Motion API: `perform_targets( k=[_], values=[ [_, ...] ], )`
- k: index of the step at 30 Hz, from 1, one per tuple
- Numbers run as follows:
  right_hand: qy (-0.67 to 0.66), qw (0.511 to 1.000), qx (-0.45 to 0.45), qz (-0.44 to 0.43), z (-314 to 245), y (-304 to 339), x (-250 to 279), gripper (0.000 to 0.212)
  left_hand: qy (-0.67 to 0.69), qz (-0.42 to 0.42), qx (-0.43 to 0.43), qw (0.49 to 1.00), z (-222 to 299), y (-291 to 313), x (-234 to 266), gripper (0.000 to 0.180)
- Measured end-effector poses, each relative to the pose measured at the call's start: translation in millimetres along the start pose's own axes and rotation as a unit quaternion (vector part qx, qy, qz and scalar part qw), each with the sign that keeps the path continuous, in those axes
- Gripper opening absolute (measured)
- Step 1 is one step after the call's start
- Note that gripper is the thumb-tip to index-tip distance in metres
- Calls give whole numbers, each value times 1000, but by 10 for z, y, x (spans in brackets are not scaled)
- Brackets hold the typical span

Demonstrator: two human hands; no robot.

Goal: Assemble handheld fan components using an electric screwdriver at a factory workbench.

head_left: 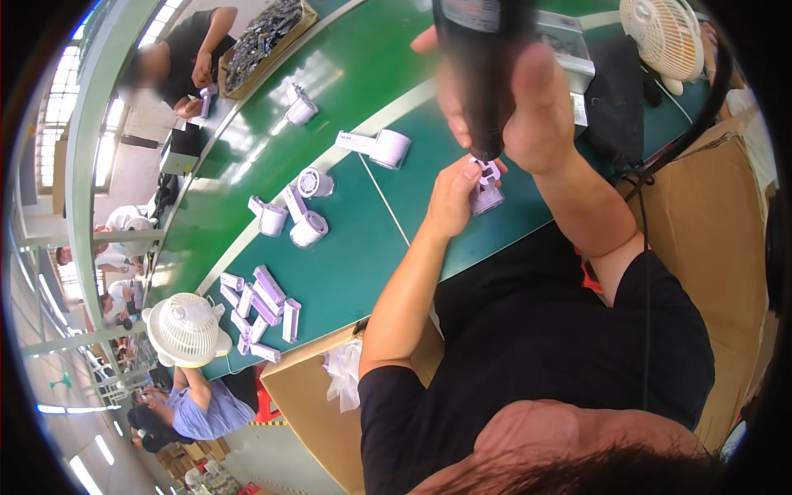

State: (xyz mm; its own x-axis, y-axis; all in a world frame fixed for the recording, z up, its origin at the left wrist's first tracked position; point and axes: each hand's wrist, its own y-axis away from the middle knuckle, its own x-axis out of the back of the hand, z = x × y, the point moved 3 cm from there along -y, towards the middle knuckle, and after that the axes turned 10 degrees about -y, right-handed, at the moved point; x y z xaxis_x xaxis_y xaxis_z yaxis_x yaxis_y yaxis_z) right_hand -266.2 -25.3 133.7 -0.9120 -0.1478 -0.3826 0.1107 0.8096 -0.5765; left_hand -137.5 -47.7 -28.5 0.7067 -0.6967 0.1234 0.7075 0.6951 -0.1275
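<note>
Black driver [478,74], near-upright axis, tip down

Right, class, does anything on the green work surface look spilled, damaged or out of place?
Nothing visibly spilled or damaged. Only the narrow lilac pieces look untidy, lying jumbled at mixed angles near the white fan. The left hand holds a lilac part beneath the black tool.

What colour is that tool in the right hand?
The tool is mostly black, in the head view.
</note>
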Motion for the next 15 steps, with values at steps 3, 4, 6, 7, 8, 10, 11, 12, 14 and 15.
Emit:
perform_targets(
  k=[3,4,6,7,8,10,11,12,14,15],
  values=[
    [15,999,-51,-11,51,21,-47,112,-19,17,2,1000,-48,48,46,57],
    [-3,999,-53,-9,83,50,-89,114,-29,20,-22,999,-201,90,98,55],
    [-66,994,-84,-39,116,88,-44,118,5,45,-42,998,-347,110,31,51],
    [-72,995,-74,-17,150,124,61,119,-48,35,-67,996,-141,62,-22,49],
    [-81,994,-75,-22,152,120,97,122,-37,39,-87,995,-114,41,-30,47],
    [-90,993,-72,-11,136,137,202,125,3,17,5,1000,31,34,-83,42],
    [-93,992,-80,-17,165,137,152,126,20,26,18,999,-29,69,-64,42],
    [-83,993,-79,-17,211,132,68,126,39,34,29,998,-85,107,-34,42],
    [-88,992,-83,-31,207,117,105,125,36,39,27,998,-35,113,-41,43],
    [-88,992,-83,-39,204,100,134,125,37,36,28,998,-31,112,-50,43]
  ],
)
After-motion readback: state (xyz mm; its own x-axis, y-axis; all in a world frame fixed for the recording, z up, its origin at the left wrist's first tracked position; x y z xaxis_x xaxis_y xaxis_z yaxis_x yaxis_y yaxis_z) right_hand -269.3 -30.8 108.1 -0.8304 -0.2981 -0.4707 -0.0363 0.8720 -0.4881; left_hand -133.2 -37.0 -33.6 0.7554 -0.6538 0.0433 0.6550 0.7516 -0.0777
